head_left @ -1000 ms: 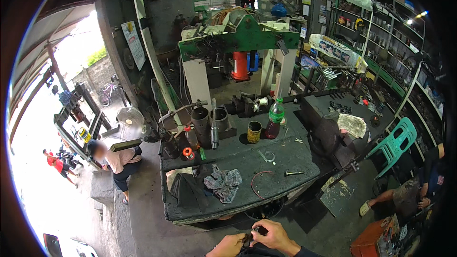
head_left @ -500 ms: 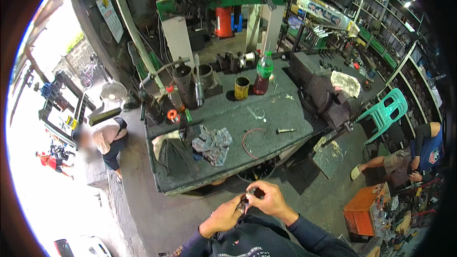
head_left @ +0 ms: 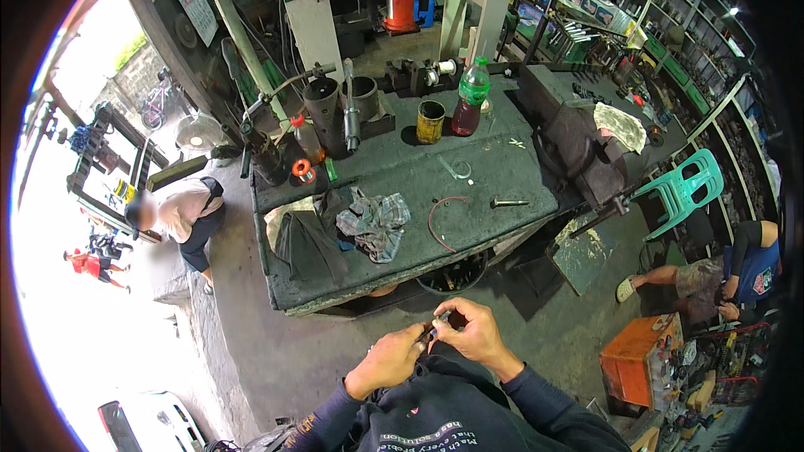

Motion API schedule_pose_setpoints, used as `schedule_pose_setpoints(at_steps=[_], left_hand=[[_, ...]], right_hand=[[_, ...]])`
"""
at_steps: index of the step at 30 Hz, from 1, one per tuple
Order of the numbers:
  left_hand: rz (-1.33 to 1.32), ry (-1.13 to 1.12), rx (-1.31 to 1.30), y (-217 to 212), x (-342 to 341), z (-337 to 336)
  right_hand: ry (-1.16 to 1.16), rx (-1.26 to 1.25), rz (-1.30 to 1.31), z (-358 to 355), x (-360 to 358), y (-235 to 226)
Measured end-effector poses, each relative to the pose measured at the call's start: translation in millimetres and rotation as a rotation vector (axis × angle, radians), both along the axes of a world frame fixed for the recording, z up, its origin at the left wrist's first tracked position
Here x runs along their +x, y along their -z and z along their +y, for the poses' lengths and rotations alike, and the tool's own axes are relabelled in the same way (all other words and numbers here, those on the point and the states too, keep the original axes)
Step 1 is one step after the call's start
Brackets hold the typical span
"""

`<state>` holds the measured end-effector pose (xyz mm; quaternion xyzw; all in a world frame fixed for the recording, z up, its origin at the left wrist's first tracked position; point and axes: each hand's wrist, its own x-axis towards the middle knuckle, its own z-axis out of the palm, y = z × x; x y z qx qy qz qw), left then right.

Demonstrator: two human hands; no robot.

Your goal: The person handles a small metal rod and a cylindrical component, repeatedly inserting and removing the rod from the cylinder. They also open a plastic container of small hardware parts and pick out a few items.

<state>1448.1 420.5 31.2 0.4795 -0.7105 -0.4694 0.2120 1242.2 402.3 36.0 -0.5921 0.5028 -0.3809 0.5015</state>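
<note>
Below the grimy dark steel workbench (head_left: 402,192), both hands pinch a small dark metal part (head_left: 433,328) — left hand (head_left: 389,358) and right hand (head_left: 471,332) closed on it together. It looks light, stiff, slippery — best gripped at its ends.

A white rectangular wall sign (head_left: 186,2) with a coloured header hangs upper left. A long printed box (head_left: 586,2), pale with blue and red panels, lies on the rack upper right. On the bench (head_left: 502,176) stand a green-labelled bottle (head_left: 471,97) and yellow tin (head_left: 430,120).
</note>
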Motion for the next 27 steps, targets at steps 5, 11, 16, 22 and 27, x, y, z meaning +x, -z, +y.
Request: schedule_pose_setpoints(at_steps=[5, 11, 16, 22, 27], left_hand=[[-0.039, -0.21, 0.246, -13, -5, 4], [0.254, -0.172, 0.177, 2, -14, 3], [0.306, 0.098, 0.546, 0, -6, -6], [0.531, 0.197, 0.653, -3, -4, -3], [0.412, -0.116, 0.648, -7, -25, -1]], right_hand=[[0.003, 0.067, -0.061, 6, -5, 16], [0.029, 0.116, -0.104, 8, -9, 16], [-0.043, 0.314, -0.456, 9, -15, 3], [-0.35, 0.267, -0.5, -1, -33, -6], [-0.14, 0.355, -0.46, 2, -27, 8]])
